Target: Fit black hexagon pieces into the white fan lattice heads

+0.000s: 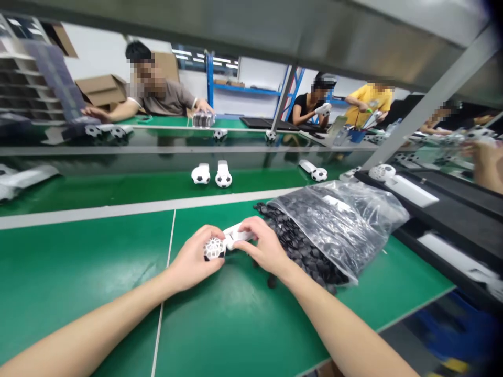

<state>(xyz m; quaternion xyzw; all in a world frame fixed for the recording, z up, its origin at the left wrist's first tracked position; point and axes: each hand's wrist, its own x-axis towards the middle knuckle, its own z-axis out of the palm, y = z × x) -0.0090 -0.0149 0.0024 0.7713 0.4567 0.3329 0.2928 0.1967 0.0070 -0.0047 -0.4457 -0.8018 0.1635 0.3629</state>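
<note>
L hand grips soccer-ball end, R hand clamps white handle, prob. for steadiness; black discs lie w/in reach.

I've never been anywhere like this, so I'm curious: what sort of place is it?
Probably a factory assembly line: several workers are ranged along green work surfaces, matching white football-patterned items lie spread out there, and an open plastic bag of small black pieces lies beside the right hand.
</note>
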